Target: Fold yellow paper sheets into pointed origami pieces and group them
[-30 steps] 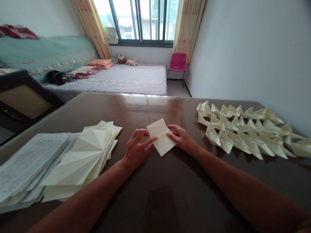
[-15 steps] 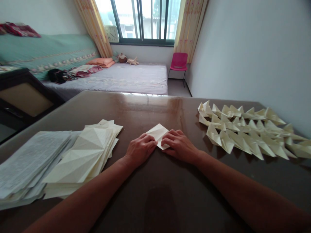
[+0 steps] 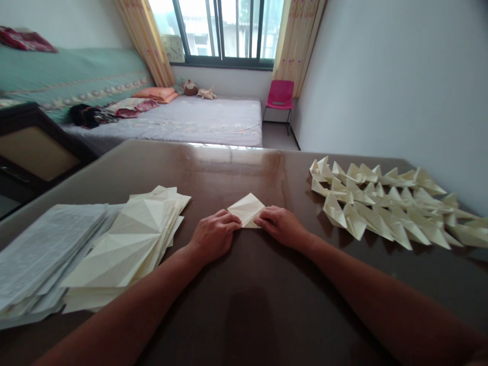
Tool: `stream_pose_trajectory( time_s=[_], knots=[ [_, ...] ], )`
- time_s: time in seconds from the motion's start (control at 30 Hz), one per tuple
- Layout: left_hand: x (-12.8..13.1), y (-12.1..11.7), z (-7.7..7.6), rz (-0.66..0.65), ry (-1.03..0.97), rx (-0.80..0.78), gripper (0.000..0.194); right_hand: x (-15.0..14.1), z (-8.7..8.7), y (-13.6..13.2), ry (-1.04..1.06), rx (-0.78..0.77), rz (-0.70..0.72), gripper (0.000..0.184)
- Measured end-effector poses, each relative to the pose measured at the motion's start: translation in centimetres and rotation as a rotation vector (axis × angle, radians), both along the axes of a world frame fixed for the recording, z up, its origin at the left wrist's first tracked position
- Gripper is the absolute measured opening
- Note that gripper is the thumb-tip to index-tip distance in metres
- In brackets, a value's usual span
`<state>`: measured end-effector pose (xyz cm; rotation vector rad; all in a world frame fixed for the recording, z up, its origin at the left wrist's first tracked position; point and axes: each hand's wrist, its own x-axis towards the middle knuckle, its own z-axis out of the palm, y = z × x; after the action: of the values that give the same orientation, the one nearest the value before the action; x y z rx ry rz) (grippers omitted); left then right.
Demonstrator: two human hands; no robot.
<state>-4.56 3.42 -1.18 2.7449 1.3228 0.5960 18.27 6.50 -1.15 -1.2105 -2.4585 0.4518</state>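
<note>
A small cream sheet of folded paper (image 3: 247,207) lies on the brown table (image 3: 244,284) in front of me, its far corner pointing away. My left hand (image 3: 216,233) has its fingers closed on the left near edge of the paper. On the right near edge, the bent fingers of my right hand (image 3: 281,226) press together on the same sheet. A flap is folded over along the near side, and the fingertips partly hide it.
To the left lie a stack of creased cream sheets (image 3: 129,239) and a pile of printed paper (image 3: 49,254). Several rows of folded paper boats (image 3: 381,203) stand at the right. Beyond the table are a bed (image 3: 213,119) and a pink chair (image 3: 280,95).
The paper was held up slightly, its flat face showing. Both hands have lowered it to the table and folded its near part over, so it looks smaller.
</note>
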Motion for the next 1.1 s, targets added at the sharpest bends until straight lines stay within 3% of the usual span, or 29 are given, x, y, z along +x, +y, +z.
stream_pose_trajectory(
  time_s=[0.17, 0.37, 0.67, 1.1],
  knots=[
    [0.1, -0.1, 0.1, 0.063, 0.030, 0.016, 0.026, -0.5, 0.7, -0.8, -0.224, 0.092, -0.155, 0.036],
    [0.3, -0.3, 0.3, 0.089, 0.059, 0.025, 0.023, -0.9, 1.2, -0.8, -0.354, 0.075, -0.191, 0.039],
    [0.5, -0.6, 0.7, 0.046, 0.133, 0.036, 0.032, -0.9, 1.1, -0.5, -0.339, 0.068, -0.187, 0.039],
    [1.1, -1.2, 1.0, 0.042, 0.290, 0.051, 0.027, -1.0, 1.0, -0.4, -0.325, 0.083, -0.209, 0.040]
  ],
)
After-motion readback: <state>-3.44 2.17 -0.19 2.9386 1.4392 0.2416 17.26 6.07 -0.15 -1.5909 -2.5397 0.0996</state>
